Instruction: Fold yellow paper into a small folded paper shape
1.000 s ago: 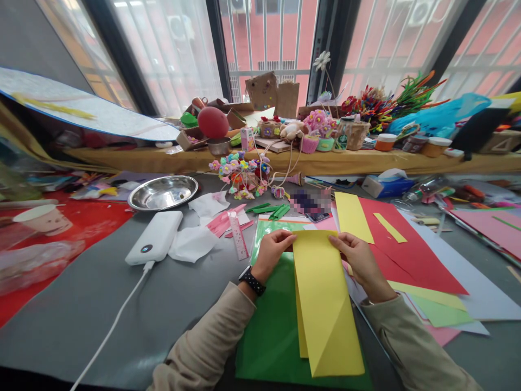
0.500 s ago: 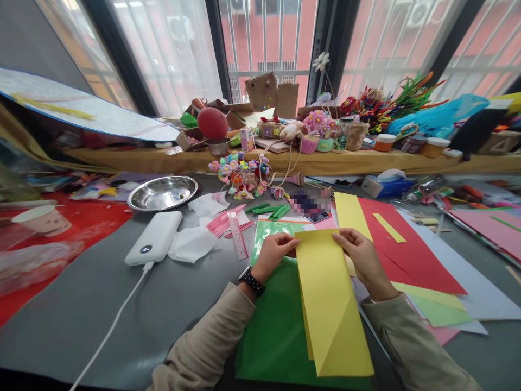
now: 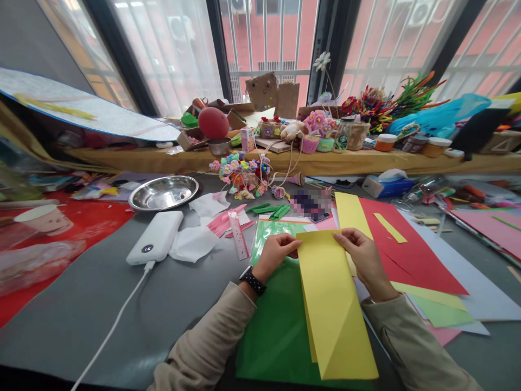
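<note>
A folded sheet of yellow paper [image 3: 331, 293] is stretched between my hands, long side toward me, with a diagonal crease near its lower end. My left hand [image 3: 279, 254] pinches its upper left corner between thumb and fingers; a dark watch is on that wrist. At the upper right corner my right hand [image 3: 362, 258] pinches the paper's edge. Beneath the sheet lies a green plastic folder [image 3: 268, 331]. Just right of my right hand is red paper [image 3: 411, 255] with a yellow strip [image 3: 389, 227] on it.
A white power bank [image 3: 157, 239] with a cable lies left, near a steel dish [image 3: 163, 194]. A pink ruler [image 3: 238, 235], green paper pieces [image 3: 272, 210] and white tissues [image 3: 193, 244] lie ahead. Craft flowers [image 3: 240, 176] stand before the crowded sill. Sheets of coloured paper spread at right.
The lower end of the yellow paper has shifted slightly right and toward me. Both hands keep their pinch at its top corners, and the whole view has moved very little.
</note>
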Demonstrator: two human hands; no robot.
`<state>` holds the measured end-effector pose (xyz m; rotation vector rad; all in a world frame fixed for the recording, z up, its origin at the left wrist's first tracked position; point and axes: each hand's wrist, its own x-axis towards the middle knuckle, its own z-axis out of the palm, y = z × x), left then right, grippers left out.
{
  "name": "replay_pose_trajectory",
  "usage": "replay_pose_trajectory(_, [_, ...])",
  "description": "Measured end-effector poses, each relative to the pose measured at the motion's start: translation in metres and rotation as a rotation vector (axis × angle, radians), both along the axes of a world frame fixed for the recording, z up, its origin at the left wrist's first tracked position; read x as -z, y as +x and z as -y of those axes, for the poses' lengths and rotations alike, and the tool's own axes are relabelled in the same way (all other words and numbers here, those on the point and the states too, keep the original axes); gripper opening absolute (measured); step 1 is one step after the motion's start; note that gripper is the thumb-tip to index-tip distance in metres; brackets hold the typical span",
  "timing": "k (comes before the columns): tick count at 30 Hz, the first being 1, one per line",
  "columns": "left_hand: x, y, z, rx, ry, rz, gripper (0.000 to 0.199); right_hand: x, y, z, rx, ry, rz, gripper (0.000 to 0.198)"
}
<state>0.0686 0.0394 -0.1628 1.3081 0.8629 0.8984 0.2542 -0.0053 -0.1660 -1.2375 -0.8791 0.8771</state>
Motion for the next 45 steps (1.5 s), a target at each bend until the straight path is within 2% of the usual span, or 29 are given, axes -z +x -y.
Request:
replay_pose_trajectory(4, [0.001,0.000,0.000,0.000,-0.009,-0.001,0.023,0.001,0.000,0.000,0.007,0.041,0.023,0.019])
replay_pose_trajectory(10, [0.000,0.000,0.000,0.026,-0.012,-0.007,0.025,0.000,0.000,0.000,0.022,0.005,0.004,0.017])
replay_pose_trajectory(16, [0.000,0.001,0.001,0.044,-0.005,-0.004,0.025,0.003,0.003,-0.001,0.060,0.032,0.036,0.016])
replay_pose_trajectory(22, [0.000,0.000,0.000,-0.002,0.004,0.017,0.024,-0.004,-0.005,0.003,0.060,0.026,-0.005,0.019])
replay_pose_trajectory(24, [0.000,0.000,-0.001,-0.035,0.005,0.036,0.023,-0.009,-0.009,0.006,-0.013,-0.024,-0.039,0.020])
replay_pose_trajectory(27, [0.002,-0.001,-0.003,-0.086,0.009,0.082,0.023,-0.015,-0.012,0.011,-0.253,-0.155,-0.074,0.026])
replay_pose_trajectory(29, [0.003,-0.001,-0.004,-0.127,0.007,0.104,0.023,-0.015,-0.013,0.013,-0.356,-0.212,-0.074,0.029])
replay_pose_trajectory(45, [0.006,0.000,-0.005,-0.170,-0.001,0.107,0.023,-0.001,-0.012,0.010,-0.325,-0.187,-0.080,0.027])
